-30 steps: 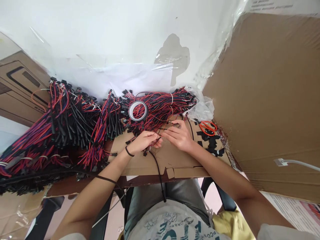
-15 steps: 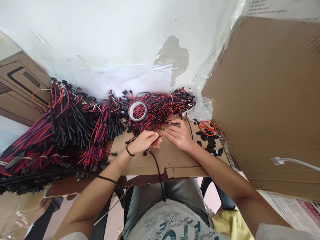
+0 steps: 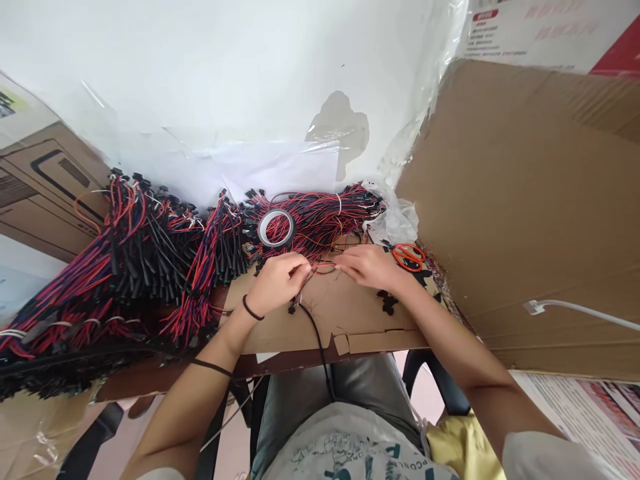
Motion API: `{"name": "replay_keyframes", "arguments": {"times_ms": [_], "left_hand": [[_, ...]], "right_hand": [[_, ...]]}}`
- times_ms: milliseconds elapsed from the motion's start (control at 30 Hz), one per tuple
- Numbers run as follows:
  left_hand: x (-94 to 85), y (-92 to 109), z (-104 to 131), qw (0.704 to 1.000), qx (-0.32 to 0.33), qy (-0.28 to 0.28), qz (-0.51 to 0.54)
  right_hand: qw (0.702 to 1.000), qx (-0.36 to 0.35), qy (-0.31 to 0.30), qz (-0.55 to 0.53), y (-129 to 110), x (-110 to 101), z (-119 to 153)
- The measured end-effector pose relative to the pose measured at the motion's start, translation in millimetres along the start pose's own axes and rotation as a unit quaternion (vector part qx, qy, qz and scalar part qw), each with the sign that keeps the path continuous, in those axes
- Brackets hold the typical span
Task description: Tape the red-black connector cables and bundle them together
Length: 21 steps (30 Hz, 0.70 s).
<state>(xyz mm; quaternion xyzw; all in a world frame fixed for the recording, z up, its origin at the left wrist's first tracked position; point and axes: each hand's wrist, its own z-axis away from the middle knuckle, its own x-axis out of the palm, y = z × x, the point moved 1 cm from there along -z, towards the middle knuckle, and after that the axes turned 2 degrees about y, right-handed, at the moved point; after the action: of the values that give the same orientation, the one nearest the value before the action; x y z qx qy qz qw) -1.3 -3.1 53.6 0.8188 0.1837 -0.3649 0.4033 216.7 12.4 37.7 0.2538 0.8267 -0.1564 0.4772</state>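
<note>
My left hand point(image 3: 283, 280), with a dark band on the wrist, pinches one end of a thin red and black wire point(image 3: 323, 267). Across from it, my right hand point(image 3: 367, 267) has its fingers closed on the wire's other end. The wire spans the short gap between both hands, above a cardboard sheet point(image 3: 320, 327). Below my left hand a thicker black cable point(image 3: 315, 327) runs over the table edge towards my lap. Just behind the hands sits a roll of black tape point(image 3: 263, 230) on a pile of wires. My fingers hide the wire ends.
Bundled red and black wires point(image 3: 320, 210) lie along the wall, with larger bundles point(image 3: 145, 247) at left. Orange-handled scissors point(image 3: 396, 256) and black tape pieces point(image 3: 387, 302) lie at right. A tall cardboard panel point(image 3: 520, 220) bounds the right side. A plastic bag point(image 3: 403, 220) rests behind.
My hands have drawn apart, left hand to the left, and a stretch of red and black wire now shows between them. The view has shifted slightly.
</note>
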Motion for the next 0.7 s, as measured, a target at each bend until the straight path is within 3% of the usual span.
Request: {"name": "replay_keyframes", "arguments": {"times_ms": [100,200,333,433,533,633,700], "left_hand": [[-4.7,-5.9,-1.9,1.0,-0.029,-0.013,0.001],[-7.2,-13.8,-3.1,0.997,-0.073,-0.015,0.001],[-11.8,-28.8,-2.3,0.988,-0.148,-0.031,0.012],[-12.7,-38.2,-1.3,0.983,-0.167,-0.048,0.064],[-9.7,-43.2,-1.1,0.973,-0.194,-0.003,0.128],[-0.9,-41.5,-0.6,0.967,-0.208,0.013,0.149],[8.2,-36.0,0.7,0.979,-0.172,-0.022,0.111]], "right_hand": [[0.996,0.035,-0.08,0.009,9.3,-17.9,-2.0],[0.991,0.049,-0.119,0.041,24.7,-28.1,-1.2],[0.993,0.039,-0.089,0.068,49.7,-15.9,1.3],[0.994,0.057,-0.064,0.065,56.2,-1.3,-5.5],[0.988,0.122,-0.042,0.087,51.4,-0.7,-19.3],[0.967,0.191,-0.101,0.138,46.0,-9.9,-28.0],[0.945,0.23,-0.16,0.168,46.4,-14.4,-25.9]]}}
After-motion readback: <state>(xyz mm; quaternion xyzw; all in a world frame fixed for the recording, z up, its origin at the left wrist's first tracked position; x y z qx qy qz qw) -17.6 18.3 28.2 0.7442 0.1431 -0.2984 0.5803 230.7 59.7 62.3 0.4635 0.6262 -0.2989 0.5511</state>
